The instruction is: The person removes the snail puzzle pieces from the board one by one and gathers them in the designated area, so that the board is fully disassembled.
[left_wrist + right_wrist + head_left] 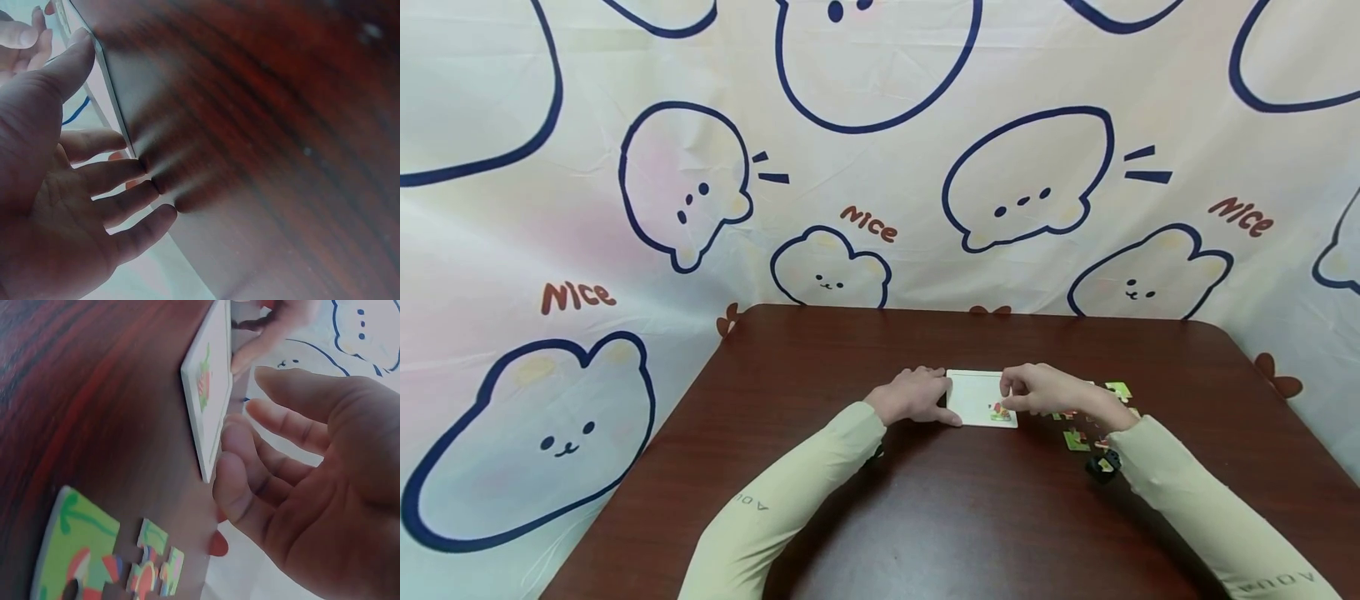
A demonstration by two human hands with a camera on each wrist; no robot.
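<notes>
A white puzzle board (972, 398) lies on the brown table, with a colourful piece (999, 412) in its near right corner. My left hand (917, 395) rests at the board's left edge. Its thumb lies along the near side, and the left wrist view shows the fingers (134, 234) spread and fairly straight. Over the board's right side hovers my right hand (1043, 388), its fingers loosely bent close to the corner piece. In the right wrist view, that hand's thumb and fingers stand apart with nothing visible between them.
Several loose puzzle pieces (84, 525) with green, red and blue print lie on the table right of the board, partly under the right forearm in the head view. A black wrist device (1103, 467) hangs below the right cuff. A printed cloth (917, 183) stands behind the table.
</notes>
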